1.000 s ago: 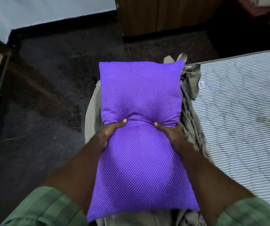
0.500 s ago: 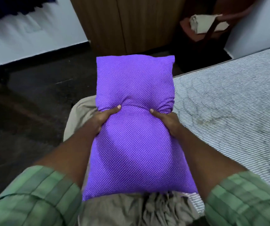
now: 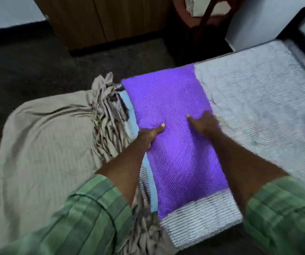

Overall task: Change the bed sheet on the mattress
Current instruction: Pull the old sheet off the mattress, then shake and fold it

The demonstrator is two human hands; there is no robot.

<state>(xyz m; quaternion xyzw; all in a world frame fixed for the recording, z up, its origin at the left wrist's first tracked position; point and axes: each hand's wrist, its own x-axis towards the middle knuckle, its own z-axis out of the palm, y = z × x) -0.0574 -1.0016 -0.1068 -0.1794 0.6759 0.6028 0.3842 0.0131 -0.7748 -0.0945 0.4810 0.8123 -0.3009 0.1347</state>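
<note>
head view: the purple pillow (image 3: 175,140) lies flat on the striped mattress (image 3: 258,111), near its left edge, long side running away from the person. the left hand (image 3: 149,136) grips the pillow's left edge, thumb on top and fingers tucked under the side. the right hand (image 3: 203,123) is blurred; it rests on the pillow's right edge with the thumb on top, and whether the fingers curl round the edge i cannot tell. the beige sheet (image 3: 43,153) is pulled off the mattress and bunched at its left side, spreading over the dark floor (image 3: 24,70). both green sleeves (image 3: 85,219) show at the bottom. a wooden cabinet (image 3: 102,19) stands beyond the floor.
</note>
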